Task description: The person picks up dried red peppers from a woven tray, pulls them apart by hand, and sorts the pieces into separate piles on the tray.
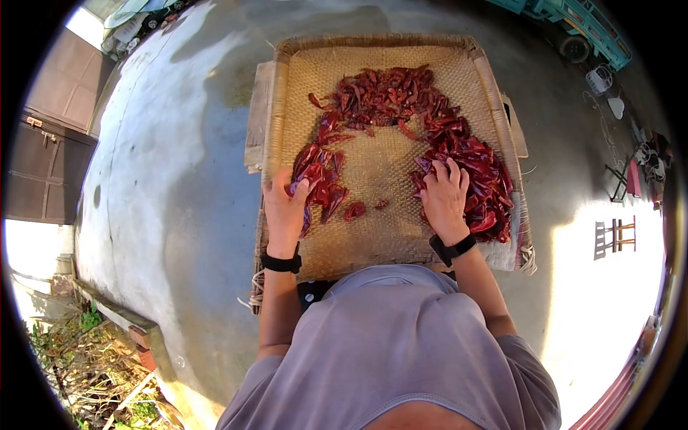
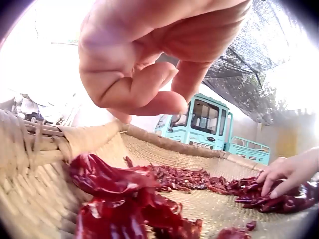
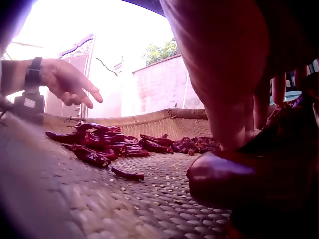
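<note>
Grey shirt: nearest, against the near side of the woven tray.
Left hand: hangs just over the left pile of red peppers, fingers loosely curled, holding nothing.
Right hand: fingers apart, tips touching the right pile.
Loose scraps: between the two hands.
Pile direction: left pile lies below and inward of the left hand, long axis running away from the person; right pile spreads outward from under the right hand.
Far peppers: banded across the tray, beyond both hands.
Teal truck: past the tray.
</note>
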The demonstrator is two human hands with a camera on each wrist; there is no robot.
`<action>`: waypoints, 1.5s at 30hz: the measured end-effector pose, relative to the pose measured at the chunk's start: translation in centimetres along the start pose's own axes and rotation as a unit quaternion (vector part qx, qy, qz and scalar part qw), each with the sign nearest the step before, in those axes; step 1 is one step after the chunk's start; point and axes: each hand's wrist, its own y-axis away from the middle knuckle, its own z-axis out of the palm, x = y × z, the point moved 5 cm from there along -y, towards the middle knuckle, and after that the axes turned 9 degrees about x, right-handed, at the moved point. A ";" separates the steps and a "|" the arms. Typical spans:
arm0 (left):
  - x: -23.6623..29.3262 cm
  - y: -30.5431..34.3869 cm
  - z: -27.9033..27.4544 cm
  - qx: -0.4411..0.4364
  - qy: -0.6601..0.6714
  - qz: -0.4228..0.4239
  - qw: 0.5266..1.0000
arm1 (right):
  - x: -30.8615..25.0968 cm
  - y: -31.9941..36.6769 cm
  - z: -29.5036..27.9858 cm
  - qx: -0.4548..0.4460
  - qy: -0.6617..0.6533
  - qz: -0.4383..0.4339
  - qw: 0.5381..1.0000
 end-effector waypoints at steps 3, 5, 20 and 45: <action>0.7 1.3 2.0 -0.111 0.105 -0.058 0.987 | -0.2 0.3 0.2 -0.002 0.023 -0.013 1.000; 1.7 2.4 3.5 -0.186 0.160 -0.077 0.966 | 0.0 0.3 0.8 0.003 0.024 -0.018 1.000; 7.1 5.7 5.3 -0.358 0.038 0.049 0.932 | -3.2 1.4 -3.0 -0.038 -0.331 0.014 0.943; 8.0 5.2 7.4 -0.280 0.191 0.003 0.941 | 1.4 -2.2 -4.8 -0.018 -0.481 0.177 0.859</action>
